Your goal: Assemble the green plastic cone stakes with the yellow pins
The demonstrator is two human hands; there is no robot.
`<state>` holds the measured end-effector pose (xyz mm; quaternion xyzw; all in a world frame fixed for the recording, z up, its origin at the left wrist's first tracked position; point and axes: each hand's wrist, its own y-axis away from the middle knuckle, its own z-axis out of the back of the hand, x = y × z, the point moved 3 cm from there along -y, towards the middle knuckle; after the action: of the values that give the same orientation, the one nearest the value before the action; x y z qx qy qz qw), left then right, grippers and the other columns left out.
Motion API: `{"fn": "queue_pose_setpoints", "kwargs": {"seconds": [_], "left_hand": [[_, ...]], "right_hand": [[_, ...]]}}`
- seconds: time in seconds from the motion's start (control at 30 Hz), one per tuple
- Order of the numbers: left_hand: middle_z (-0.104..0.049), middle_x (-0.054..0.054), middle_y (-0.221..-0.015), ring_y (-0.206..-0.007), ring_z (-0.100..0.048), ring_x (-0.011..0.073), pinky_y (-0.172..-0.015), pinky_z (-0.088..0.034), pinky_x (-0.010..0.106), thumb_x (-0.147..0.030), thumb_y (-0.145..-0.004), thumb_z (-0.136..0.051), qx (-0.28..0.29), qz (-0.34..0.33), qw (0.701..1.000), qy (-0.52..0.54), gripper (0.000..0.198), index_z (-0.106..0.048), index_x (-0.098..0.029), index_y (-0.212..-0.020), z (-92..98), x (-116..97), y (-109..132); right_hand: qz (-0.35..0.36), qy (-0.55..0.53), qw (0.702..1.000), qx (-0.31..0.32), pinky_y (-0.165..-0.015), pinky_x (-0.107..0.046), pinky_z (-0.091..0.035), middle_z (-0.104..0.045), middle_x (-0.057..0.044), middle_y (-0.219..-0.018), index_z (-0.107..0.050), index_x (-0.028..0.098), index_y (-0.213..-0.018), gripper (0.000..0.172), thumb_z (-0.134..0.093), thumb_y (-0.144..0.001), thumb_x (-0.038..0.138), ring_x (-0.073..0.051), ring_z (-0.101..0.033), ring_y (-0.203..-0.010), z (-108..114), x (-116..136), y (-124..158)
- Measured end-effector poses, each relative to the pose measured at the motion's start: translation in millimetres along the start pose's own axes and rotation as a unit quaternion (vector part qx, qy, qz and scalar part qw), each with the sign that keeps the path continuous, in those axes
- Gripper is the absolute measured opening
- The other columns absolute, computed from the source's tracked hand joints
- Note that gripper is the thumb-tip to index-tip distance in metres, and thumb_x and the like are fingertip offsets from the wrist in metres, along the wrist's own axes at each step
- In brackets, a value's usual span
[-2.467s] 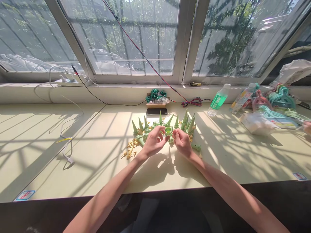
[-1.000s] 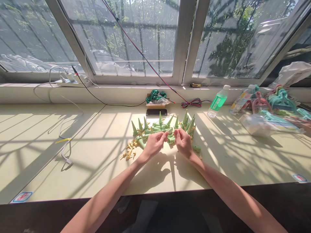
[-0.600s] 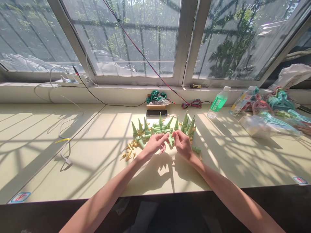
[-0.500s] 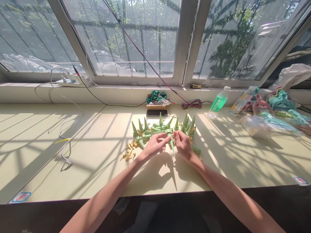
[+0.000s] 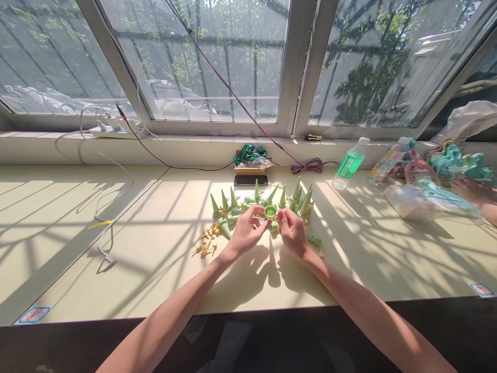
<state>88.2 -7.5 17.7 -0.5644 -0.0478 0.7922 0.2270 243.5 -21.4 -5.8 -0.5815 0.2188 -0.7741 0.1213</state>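
Note:
Between my hands is a green plastic watering spike (image 5: 271, 212), its round open end turned up toward me. My left hand (image 5: 248, 229) curls around the left side of it, thumb and forefinger at its rim. My right hand (image 5: 292, 230) is closed in a pinch against the right side of the rim; whatever sits between those fingertips is hidden. Behind the hands, several green cone-shaped spikes (image 5: 306, 203) stand points up, and others lie flat. Small yellow valve pieces (image 5: 207, 241) lie in a loose pile left of my left hand.
A black phone (image 5: 250, 180) and a small box of green material (image 5: 251, 159) lie behind the spikes. A green-labelled bottle (image 5: 349, 165) stands right of coiled cable (image 5: 307, 166). Farther right are pastel plastic hangers (image 5: 446, 192) and another person's hand (image 5: 476, 194). A white cable (image 5: 111, 233) runs at left.
The spike between my hands has tipped, so its open end now faces me instead of its point hanging down. At far right, the other person's hand and some hangers have moved.

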Motion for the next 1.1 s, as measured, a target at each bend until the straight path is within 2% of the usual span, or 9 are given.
{"fn": "queue_pose_setpoints", "kwargs": {"seconds": [0.1,0.23,0.37,0.57,0.7,0.83,0.97,1.1], "left_hand": [[-0.061,0.004,-0.084,-0.052,-0.054,0.0082,-0.041,-0.042,0.019,-0.049,-0.086,-0.064,0.023,0.072,0.993,0.094,0.034,-0.059,-0.015,-0.088,-2.0,2,-2],[-0.061,0.005,-0.073,-0.045,-0.051,0.0086,-0.037,-0.035,0.021,-0.064,-0.089,-0.051,0.085,0.156,0.956,0.232,0.055,-0.058,-0.012,-0.071,-6.6,5,-3],[-0.063,0.005,-0.071,-0.044,-0.050,0.0083,-0.039,-0.033,0.020,-0.062,-0.088,-0.055,0.108,0.160,0.944,0.268,0.051,-0.058,-0.013,-0.073,-6.9,7,-2],[-0.053,-0.002,-0.056,-0.042,-0.048,0.0093,-0.041,-0.035,0.021,-0.055,-0.089,-0.058,0.113,0.147,0.956,0.227,0.041,-0.055,-0.015,-0.078,-4.6,5,0],[-0.059,0.001,-0.073,-0.050,-0.053,0.0103,-0.039,-0.038,0.021,-0.052,-0.087,-0.062,0.107,0.105,0.979,0.139,0.038,-0.061,-0.014,-0.094,-2.4,-3,1],[-0.060,0.006,-0.091,-0.061,-0.057,0.0109,-0.049,-0.048,0.022,-0.043,-0.090,-0.060,0.080,0.001,0.996,0.037,0.035,-0.062,-0.014,-0.111,-0.8,-9,1],[-0.056,0.009,-0.111,-0.070,-0.060,0.0105,-0.054,-0.052,0.021,-0.032,-0.094,-0.057,0.068,-0.116,0.990,-0.050,0.028,-0.062,-0.019,-0.118,-1.6,-9,3],[-0.056,0.009,-0.113,-0.068,-0.059,0.0087,-0.056,-0.052,0.022,-0.028,-0.096,-0.056,0.033,-0.162,0.980,-0.113,0.026,-0.061,-0.021,-0.120,-1.5,-6,4]], "right_hand": [[0.014,0.006,1.000,-0.018,-0.049,-0.026,-0.031,-0.044,0.003,-0.057,-0.048,0.022,-0.074,0.038,-0.041,-0.102,0.046,-0.012,-0.039,-0.050,2,2,0],[0.050,0.009,0.999,-0.003,-0.050,-0.026,-0.031,-0.046,0.003,-0.060,-0.051,0.021,-0.076,0.033,-0.045,-0.101,0.041,-0.012,-0.040,-0.051,2,7,-1],[0.071,-0.004,0.997,0.031,-0.050,-0.026,-0.033,-0.049,0.003,-0.062,-0.053,0.021,-0.077,0.032,-0.045,-0.101,0.040,-0.012,-0.041,-0.052,1,10,-1],[0.049,0.012,0.998,0.027,-0.051,-0.026,-0.032,-0.045,0.004,-0.059,-0.050,0.021,-0.075,0.034,-0.044,-0.101,0.042,-0.012,-0.041,-0.051,3,2,-1],[0.038,0.033,0.999,0.013,-0.050,-0.025,-0.030,-0.042,0.005,-0.056,-0.044,0.021,-0.069,0.039,-0.043,-0.101,0.043,-0.011,-0.037,-0.050,4,2,-1],[0.016,0.031,0.999,0.006,-0.048,-0.025,-0.029,-0.041,0.004,-0.055,-0.039,0.022,-0.065,0.043,-0.041,-0.101,0.046,-0.011,-0.037,-0.048,4,2,-1],[-0.012,0.012,1.000,0.006,-0.046,-0.026,-0.027,-0.041,0.004,-0.053,-0.038,0.022,-0.064,0.045,-0.040,-0.101,0.048,-0.011,-0.037,-0.047,3,0,-2],[-0.012,-0.010,1.000,0.005,-0.046,-0.025,-0.028,-0.042,0.004,-0.054,-0.041,0.022,-0.066,0.043,-0.041,-0.101,0.048,-0.012,-0.038,-0.047,2,-2,-2]]}}
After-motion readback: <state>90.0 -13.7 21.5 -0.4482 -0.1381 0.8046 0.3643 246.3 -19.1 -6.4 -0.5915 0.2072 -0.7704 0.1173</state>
